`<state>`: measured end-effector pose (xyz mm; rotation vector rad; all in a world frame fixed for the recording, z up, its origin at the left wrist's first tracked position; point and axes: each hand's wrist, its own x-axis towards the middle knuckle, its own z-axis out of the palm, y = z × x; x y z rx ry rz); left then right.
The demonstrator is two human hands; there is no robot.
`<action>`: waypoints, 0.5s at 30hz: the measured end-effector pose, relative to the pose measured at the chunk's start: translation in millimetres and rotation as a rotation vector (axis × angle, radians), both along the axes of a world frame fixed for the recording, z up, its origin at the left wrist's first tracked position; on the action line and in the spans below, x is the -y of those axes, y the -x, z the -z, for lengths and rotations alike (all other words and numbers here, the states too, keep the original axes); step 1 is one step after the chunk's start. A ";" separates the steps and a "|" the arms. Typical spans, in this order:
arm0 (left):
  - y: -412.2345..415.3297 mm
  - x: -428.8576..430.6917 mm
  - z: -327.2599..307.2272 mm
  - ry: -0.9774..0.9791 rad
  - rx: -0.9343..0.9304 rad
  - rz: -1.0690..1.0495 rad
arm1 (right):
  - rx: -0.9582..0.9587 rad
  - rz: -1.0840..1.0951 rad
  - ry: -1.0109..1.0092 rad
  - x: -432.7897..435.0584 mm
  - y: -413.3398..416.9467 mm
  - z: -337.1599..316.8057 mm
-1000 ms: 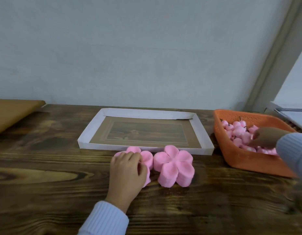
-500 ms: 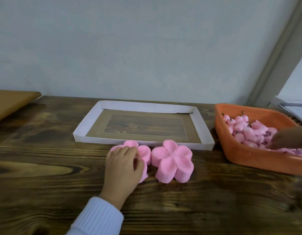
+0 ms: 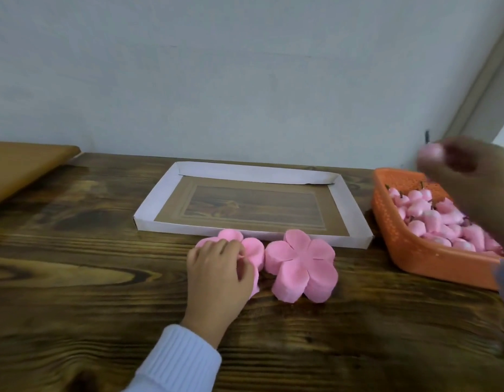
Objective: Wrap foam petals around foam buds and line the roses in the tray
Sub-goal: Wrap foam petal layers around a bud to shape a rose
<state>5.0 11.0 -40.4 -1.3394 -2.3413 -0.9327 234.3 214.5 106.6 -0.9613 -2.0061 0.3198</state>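
Bud high, petals low
Our right hand (image 3: 471, 168) pinches a bud (image 3: 432, 153) above the basket (image 3: 431, 261), well right of the petal stack (image 3: 255, 251) our left hand (image 3: 216, 274) grips with curled fingers.

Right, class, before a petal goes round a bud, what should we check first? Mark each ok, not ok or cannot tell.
1. Bud pinched in right hand, above basket: ok, though blurred.
2. Left hand curled over left petal stack: ok.
3. Single petal separated from that stack: cannot tell.
4. Tray has room for roses: ok, none in it.
5. Right petal stack free of hands: ok.
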 end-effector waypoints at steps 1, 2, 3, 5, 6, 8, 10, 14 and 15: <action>-0.9 0.0 0.2 0.011 0.005 -0.011 | -0.058 -0.123 0.045 16.5 14.6 10.6; -1.4 0.1 1.0 0.017 0.001 -0.019 | -0.163 -0.243 0.101 30.3 33.6 27.7; -2.5 0.2 0.5 0.021 0.003 -0.023 | -0.253 -0.337 0.118 41.3 49.5 42.7; -4.6 0.1 0.2 0.007 -0.013 -0.033 | -0.340 -0.428 0.162 55.3 71.8 74.0; -5.4 -0.2 0.4 -0.012 -0.027 -0.033 | -0.325 -0.445 0.164 62.3 78.9 90.8; -8.2 -1.2 -2.9 -0.034 -0.039 -0.029 | -0.292 -0.472 0.164 67.7 82.5 121.2; -10.9 -4.5 -7.8 -0.052 -0.039 -0.009 | -0.286 -0.459 0.144 66.0 81.5 133.0; -17.7 -20.3 -18.8 0.086 -0.022 -0.003 | -0.272 -0.424 0.119 55.5 77.9 139.6; -19.0 -25.6 -21.0 0.159 -0.010 -0.003 | -0.287 -0.421 0.130 54.7 76.9 140.4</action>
